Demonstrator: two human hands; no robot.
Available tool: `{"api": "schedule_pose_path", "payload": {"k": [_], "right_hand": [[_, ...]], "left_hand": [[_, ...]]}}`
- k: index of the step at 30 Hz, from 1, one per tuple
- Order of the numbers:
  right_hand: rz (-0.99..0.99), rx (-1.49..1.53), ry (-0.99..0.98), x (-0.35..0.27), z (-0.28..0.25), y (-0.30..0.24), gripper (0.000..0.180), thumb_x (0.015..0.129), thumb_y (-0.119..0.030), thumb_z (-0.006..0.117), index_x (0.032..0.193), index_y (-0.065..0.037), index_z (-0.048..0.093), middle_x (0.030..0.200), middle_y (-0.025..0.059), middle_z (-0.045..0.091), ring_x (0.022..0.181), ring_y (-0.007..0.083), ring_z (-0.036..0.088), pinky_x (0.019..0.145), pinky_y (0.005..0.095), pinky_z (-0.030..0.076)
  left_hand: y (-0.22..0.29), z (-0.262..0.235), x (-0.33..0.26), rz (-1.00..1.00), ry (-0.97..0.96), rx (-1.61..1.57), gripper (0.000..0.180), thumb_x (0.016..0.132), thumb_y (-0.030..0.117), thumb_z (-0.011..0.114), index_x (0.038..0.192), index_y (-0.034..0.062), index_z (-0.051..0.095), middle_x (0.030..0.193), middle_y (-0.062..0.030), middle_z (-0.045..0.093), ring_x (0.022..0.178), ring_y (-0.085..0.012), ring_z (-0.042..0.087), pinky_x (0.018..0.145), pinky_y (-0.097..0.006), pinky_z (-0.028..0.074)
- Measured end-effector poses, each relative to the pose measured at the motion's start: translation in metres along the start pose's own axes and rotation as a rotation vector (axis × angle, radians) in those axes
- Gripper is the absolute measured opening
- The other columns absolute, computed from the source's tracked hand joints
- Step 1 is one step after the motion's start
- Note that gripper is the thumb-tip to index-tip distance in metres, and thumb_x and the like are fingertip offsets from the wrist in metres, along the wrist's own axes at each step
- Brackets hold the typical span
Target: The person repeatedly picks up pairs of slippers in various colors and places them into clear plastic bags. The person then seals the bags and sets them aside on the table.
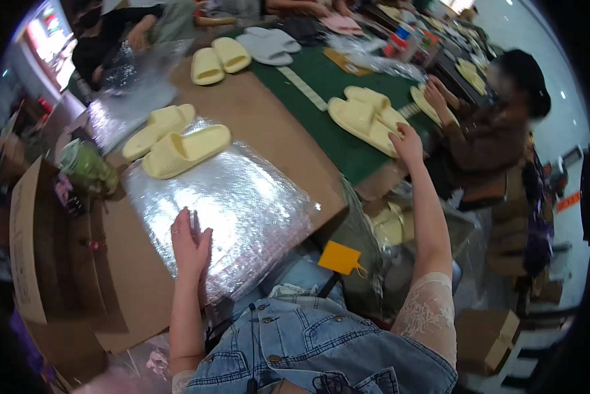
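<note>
My left hand [191, 248] lies with its fingers out on a stack of clear plastic bags [268, 190], which gleams on the cardboard-covered table. Reaching out to the right, my right hand [408, 146] has its thumb and fingers closed on the near end of a pale yellow slipper [383, 136]. That slipper and its mate [367, 97] are side by side on the green conveyor belt [321, 138]. Beyond my left hand, one yellow slipper [186, 151] rests on the bags, with another slipper [160, 129] right behind it.
Farther back are another yellow pair [221, 59] and a grey pair [268, 46]. A co-worker [488, 125] at the right handles a yellow slipper [433, 105]; another person [104, 46] is at the far left. An open carton [52, 249] stands left, near a green plastic bundle [88, 167].
</note>
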State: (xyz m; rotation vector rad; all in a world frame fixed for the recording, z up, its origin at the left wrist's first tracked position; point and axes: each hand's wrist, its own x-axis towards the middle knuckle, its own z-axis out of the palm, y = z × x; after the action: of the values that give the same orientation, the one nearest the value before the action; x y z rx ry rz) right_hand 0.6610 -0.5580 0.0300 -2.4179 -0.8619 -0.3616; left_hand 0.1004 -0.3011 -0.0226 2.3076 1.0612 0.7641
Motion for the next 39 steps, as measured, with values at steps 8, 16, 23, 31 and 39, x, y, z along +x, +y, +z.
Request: {"api": "schedule_pose_path", "payload": {"k": [8,16,23,31,39], "right_hand": [[0.137,-0.08,-0.103,0.053,0.081,-0.034,0.032,0.091,-0.025,0.058,0.112,-0.001,0.064,0.112,0.0266,0.066,0.105,0.0436,0.062,0.086,0.0491,0.05],[-0.09,-0.058,-0.121,-0.044,0.06,-0.114,0.029,0.082,-0.026,0.069,0.085,0.001,0.059,0.085,0.0208,0.063,0.085,0.042,0.063,0.073,0.0504,0.049],[-0.156,-0.059,-0.033,-0.099,0.067,-0.127,0.039,0.085,-0.033,0.069,0.08,0.004,0.06,0.089,0.0223,0.061,0.085,0.0435,0.062,0.074,0.0527,0.05],[-0.047,0.018,-0.114,-0.095,0.075,-0.115,0.031,0.085,-0.026,0.066,0.082,0.005,0.062,0.083,0.0241,0.061,0.081,0.044,0.061,0.072,0.0522,0.047],[-0.049,0.809,-0.314,-0.14,0.008,-0.173,0.03,0.083,-0.013,0.069,0.109,0.002,0.069,0.103,0.0216,0.07,0.094,0.035,0.068,0.083,0.0405,0.052]], "left_hand": [[0.005,-0.003,0.004,0.072,0.011,0.007,0.072,0.083,0.032,0.071,0.141,-0.0025,0.046,0.136,-0.0242,0.053,0.127,-0.0424,0.048,0.109,-0.049,0.037],[0.007,-0.012,-0.003,0.142,-0.102,0.129,0.075,0.075,0.042,0.079,0.137,0.0074,0.054,0.143,-0.0197,0.049,0.128,-0.0405,0.046,0.11,-0.049,0.036],[0.024,-0.021,-0.016,0.185,-0.304,0.208,0.085,0.074,0.057,0.077,0.14,0.0098,0.053,0.155,-0.0183,0.038,0.145,-0.0416,0.031,0.119,-0.052,0.026],[0.017,-0.009,-0.012,0.195,-0.087,0.111,0.028,0.091,0.022,0.066,0.117,0.0119,0.069,0.135,-0.0124,0.061,0.128,-0.0362,0.054,0.107,-0.049,0.044],[0.03,-0.023,0.007,-0.042,0.032,-0.008,0.015,0.09,0.019,0.069,0.099,0.0105,0.076,0.092,-0.0094,0.067,0.085,-0.0293,0.066,0.077,-0.039,0.053]]}}
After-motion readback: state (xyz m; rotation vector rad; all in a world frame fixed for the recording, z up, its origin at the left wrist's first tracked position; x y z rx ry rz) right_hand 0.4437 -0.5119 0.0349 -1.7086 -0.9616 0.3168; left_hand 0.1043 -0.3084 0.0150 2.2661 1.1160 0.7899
